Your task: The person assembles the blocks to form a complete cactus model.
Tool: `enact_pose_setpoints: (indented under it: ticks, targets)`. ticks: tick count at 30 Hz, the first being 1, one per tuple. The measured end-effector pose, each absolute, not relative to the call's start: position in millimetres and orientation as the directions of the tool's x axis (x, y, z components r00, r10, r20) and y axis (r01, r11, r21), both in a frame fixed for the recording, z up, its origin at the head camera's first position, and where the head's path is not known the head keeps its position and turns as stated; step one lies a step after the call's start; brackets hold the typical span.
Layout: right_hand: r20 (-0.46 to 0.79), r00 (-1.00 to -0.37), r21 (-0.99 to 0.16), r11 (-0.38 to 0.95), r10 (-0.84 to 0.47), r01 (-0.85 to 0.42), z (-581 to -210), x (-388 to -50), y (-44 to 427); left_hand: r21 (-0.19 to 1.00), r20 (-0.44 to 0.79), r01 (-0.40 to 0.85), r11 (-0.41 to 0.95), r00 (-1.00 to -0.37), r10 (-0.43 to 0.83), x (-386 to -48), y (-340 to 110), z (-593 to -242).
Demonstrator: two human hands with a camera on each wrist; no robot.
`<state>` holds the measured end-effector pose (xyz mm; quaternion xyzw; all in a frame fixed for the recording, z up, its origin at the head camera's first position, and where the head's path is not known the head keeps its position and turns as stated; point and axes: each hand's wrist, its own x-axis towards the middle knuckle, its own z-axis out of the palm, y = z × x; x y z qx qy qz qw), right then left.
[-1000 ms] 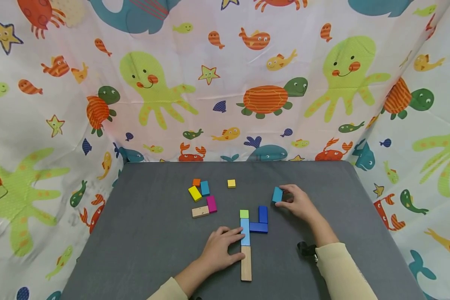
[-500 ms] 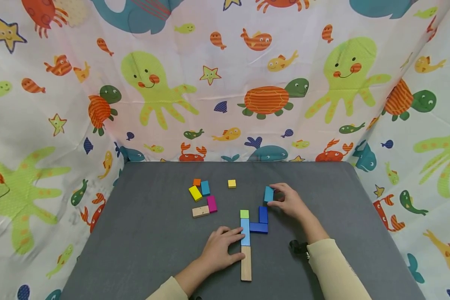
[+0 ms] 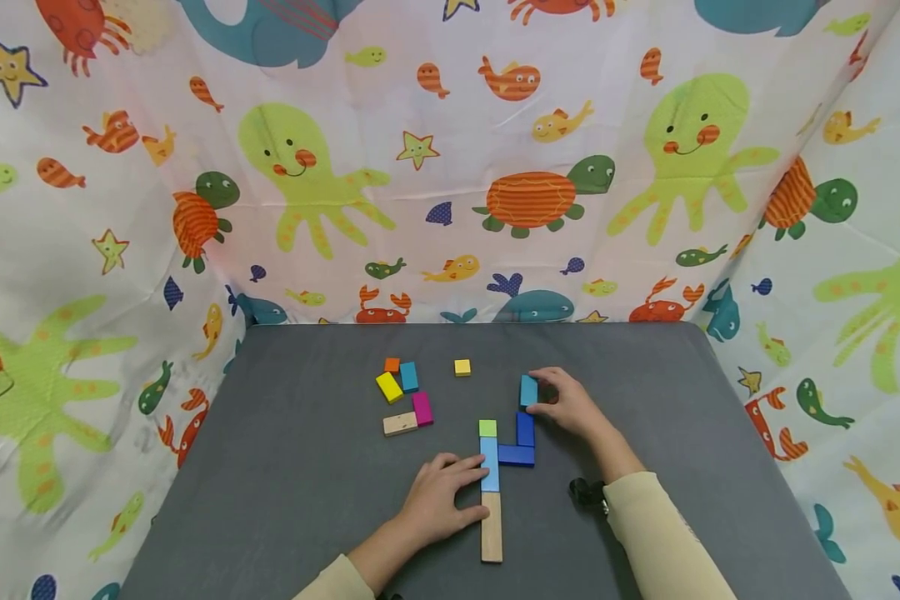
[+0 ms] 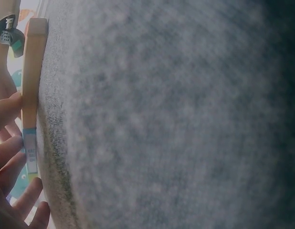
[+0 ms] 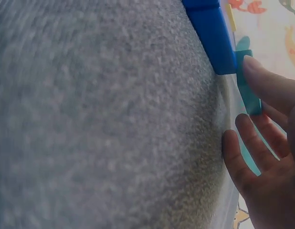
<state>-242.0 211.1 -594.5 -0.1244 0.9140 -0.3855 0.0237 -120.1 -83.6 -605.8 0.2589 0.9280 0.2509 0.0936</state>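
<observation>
In the head view my right hand (image 3: 570, 408) pinches a turquoise block (image 3: 528, 390) between thumb and fingers, at the far end of a dark blue block (image 3: 525, 429). The right wrist view has this turquoise block (image 5: 250, 95) beside the blue block's end; whether they touch is unclear. A second dark blue block (image 3: 516, 456) lies crosswise, meeting a light blue block (image 3: 493, 446). That one sits in a column between a small green block (image 3: 488, 427) and a long plain wooden block (image 3: 492, 537). My left hand (image 3: 437, 500) rests its spread fingers against the column's left side.
Left of the column lie loose blocks: orange (image 3: 393, 365), blue (image 3: 409, 377), yellow (image 3: 390, 387), magenta (image 3: 422, 409) and plain wood (image 3: 401, 424). A small yellow block (image 3: 462, 367) lies apart. A patterned curtain (image 3: 435, 192) borders the grey tabletop (image 3: 307, 500).
My right hand has moved left with the turquoise block, which has straightened and come into line with the upper dark blue block. The left hand has stayed in place.
</observation>
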Motion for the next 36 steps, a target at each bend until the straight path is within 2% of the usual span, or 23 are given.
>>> enact_pose_setpoints:
  ticks: [23, 36]
  targets:
    - [-0.013, -0.958, -0.688, 0.698, -0.285, -0.198, -593.8, -244.2, 210.6, 0.504, -0.026, 0.446, 0.74, -0.848, 0.529, -119.3, -83.9, -608.1]
    - [-0.008, -0.952, -0.678, 0.701, -0.307, -0.221, -593.6, -244.8, 209.3, 0.504, -0.033, 0.441, 0.743, -0.849, 0.527, -120.0, -83.6, -608.6]
